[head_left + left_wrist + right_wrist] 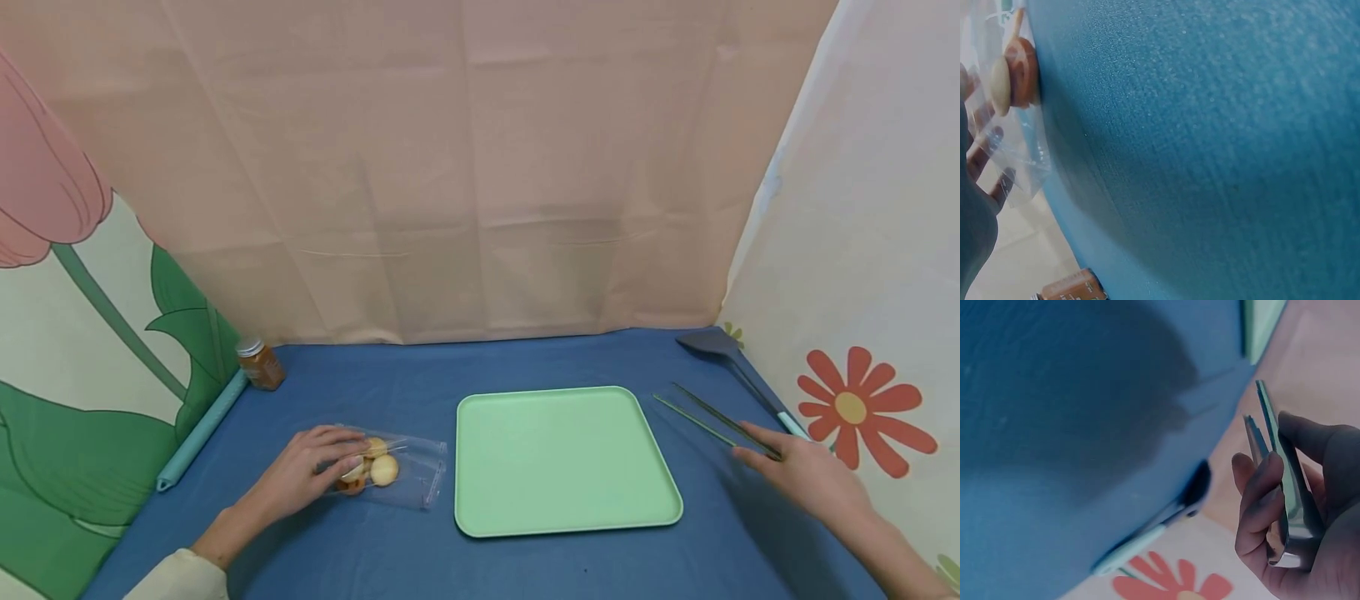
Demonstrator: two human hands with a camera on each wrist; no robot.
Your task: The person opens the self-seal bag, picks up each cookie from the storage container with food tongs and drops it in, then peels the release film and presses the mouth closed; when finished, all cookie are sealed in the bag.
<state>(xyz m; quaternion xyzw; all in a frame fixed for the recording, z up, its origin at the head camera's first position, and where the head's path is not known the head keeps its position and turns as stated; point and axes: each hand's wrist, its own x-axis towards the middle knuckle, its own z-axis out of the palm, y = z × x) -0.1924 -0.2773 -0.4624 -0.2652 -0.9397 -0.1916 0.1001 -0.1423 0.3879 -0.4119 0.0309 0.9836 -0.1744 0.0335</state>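
Observation:
A clear plastic zip bag (438, 475) lies on the blue cloth, with several round cookies (384, 470) inside. My left hand (311, 467) rests over its left end, fingers loosely extended on the film near the cookies. In the left wrist view those fingers (982, 156) show spread through the clear plastic, above a cookie (1000, 86) and a brown ring-shaped piece (1022, 72). On the right side, my right hand (810, 471) grips green and silver tongs (1294, 500) in the air, fingers curled round their arms. Their tips stand apart, pointing toward the tray.
Between the hands lies a light green tray (566, 462). A turner (738, 371) with a dark head leans along the right edge. At the back left stands a lidded jar of brown contents (260, 364), beside a teal roll (202, 432). Cloth walls enclose three sides.

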